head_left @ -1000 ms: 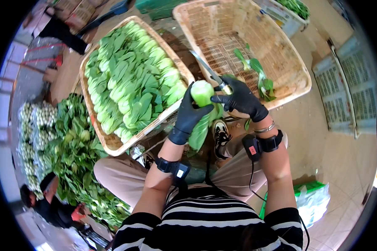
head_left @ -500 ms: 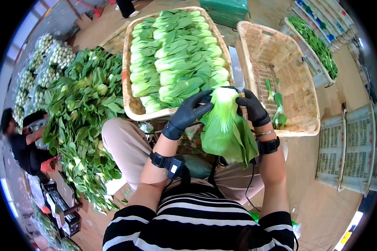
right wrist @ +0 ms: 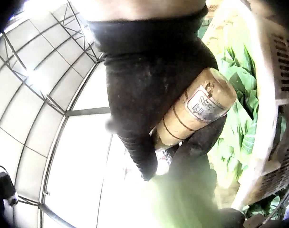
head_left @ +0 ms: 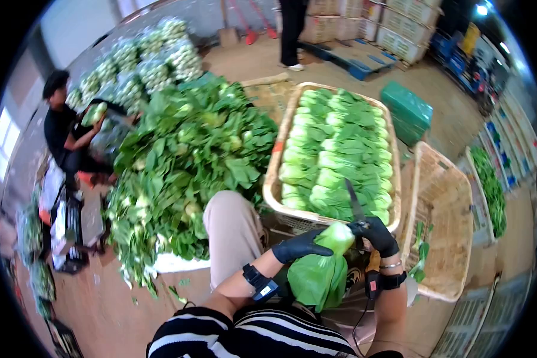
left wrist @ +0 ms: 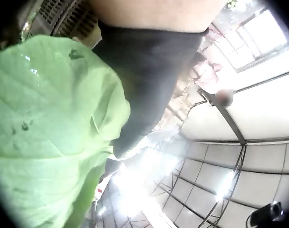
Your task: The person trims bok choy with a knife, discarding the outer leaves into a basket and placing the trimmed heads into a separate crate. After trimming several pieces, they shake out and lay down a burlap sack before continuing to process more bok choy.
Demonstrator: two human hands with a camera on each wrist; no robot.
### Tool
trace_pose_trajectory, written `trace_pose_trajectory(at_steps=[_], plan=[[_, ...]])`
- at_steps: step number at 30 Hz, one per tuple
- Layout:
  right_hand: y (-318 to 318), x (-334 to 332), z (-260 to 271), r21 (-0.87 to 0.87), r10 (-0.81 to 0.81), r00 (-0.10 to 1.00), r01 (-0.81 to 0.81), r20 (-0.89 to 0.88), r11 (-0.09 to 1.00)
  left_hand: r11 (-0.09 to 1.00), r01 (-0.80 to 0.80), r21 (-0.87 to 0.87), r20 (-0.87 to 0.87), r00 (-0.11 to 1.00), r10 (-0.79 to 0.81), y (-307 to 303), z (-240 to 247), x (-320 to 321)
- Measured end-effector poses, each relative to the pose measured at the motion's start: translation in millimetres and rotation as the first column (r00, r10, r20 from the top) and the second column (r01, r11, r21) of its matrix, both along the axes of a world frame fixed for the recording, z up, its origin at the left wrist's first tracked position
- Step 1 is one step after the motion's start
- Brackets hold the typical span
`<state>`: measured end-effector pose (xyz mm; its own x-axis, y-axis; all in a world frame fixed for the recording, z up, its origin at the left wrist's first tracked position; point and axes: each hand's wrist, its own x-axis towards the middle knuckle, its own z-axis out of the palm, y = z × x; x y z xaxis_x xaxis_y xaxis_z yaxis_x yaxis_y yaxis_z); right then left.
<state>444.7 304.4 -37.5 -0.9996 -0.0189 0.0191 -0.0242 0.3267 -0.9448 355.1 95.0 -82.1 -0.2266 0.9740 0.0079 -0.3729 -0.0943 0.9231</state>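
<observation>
My black-gloved left hand (head_left: pixel 301 246) grips a bok choy (head_left: pixel 320 279) near its pale base, with the broad leaves hanging down towards my lap. One large leaf (left wrist: pixel 44 137) fills much of the left wrist view and covers the left fingers there. A knife (head_left: pixel 354 201) is in my right hand (head_left: pixel 378 237), its blade pointing up and away over the packed crate. In the right wrist view its wooden handle (right wrist: pixel 194 114) lies across the gloved palm. The right fingertips are right at the bok choy's base.
A crate (head_left: pixel 273 190) packed with rows of bok choy stands in front. Right of it, another crate (head_left: pixel 463 250) holds a few loose leaves (head_left: pixel 420 253). A large heap of leafy greens (head_left: pixel 191 149) lies at left, with a seated person (head_left: pixel 65 128) beyond.
The head view has swung left, bringing the heap and the seated person further into sight. The bok choy has gone from mostly hidden between the hands to leaves hanging down, base up.
</observation>
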Motion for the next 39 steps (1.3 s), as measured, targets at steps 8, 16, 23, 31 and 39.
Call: trace_pose_trajectory(at_steps=[8,16,23,31,39], plan=[[52,14,-9,0.095,-0.502,0.864,0.497,0.038,0.862,0.832,-0.546,-0.100,0.441,0.725,0.529,-191,16,-25],[42,0,-39,0.066,-0.459,0.882,0.454,0.105,0.888,-0.092,-0.773,-0.628,0.307,-0.354,0.884,-483,-99,25],[48,26,-45,0.044,-0.523,0.835,0.524,0.169,0.851,-0.108,-0.704,-0.702,0.193,-0.334,0.923,-599,-215,91],[51,48,-70,0.132,-0.613,0.746,0.601,0.262,0.788,-0.438,-0.649,-0.622,-0.423,-0.193,0.886,-571,-111,-123],[29,45,-46,0.133,-0.589,0.713,0.588,0.381,0.798,-0.511,-0.825,-0.241,-0.956,0.110,0.273,-666,-142,-278]])
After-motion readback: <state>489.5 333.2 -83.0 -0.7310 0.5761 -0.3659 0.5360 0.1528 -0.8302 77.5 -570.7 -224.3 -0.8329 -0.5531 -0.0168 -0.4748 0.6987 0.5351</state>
